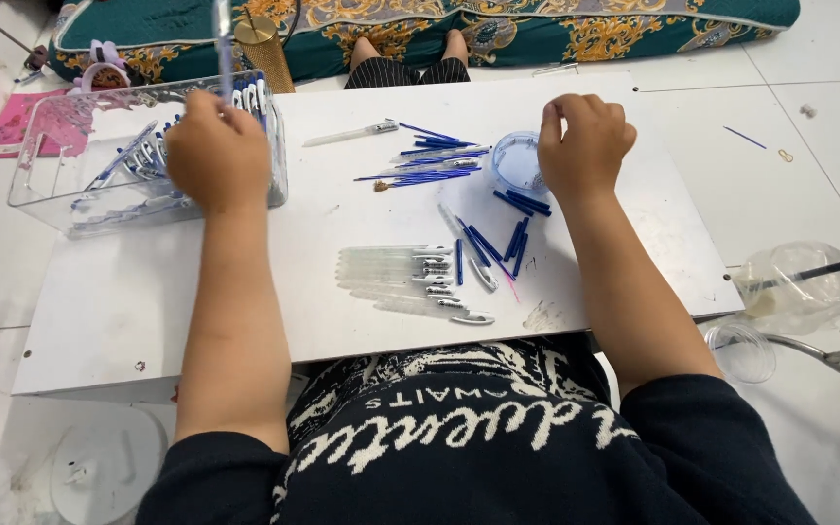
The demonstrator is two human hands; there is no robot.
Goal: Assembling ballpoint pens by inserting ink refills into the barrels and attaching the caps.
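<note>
My left hand (216,156) is closed around a clear pen (223,44) held upright over the clear plastic box (51,190), which holds several finished pens. My right hand (585,146) hovers with its fingers curled at a small round clear cup (517,160); whether it pinches anything is hidden. On the white board (148,301) lie clear pen barrels (391,267), blue refills (430,165) and blue caps (515,238).
A green patterned cushion (537,29) runs along the back, with someone's knees (410,58) in front of it. A crumpled clear plastic bag (794,282), an empty clear cup (741,352) and metal rods (828,352) sit on the tiled floor at right.
</note>
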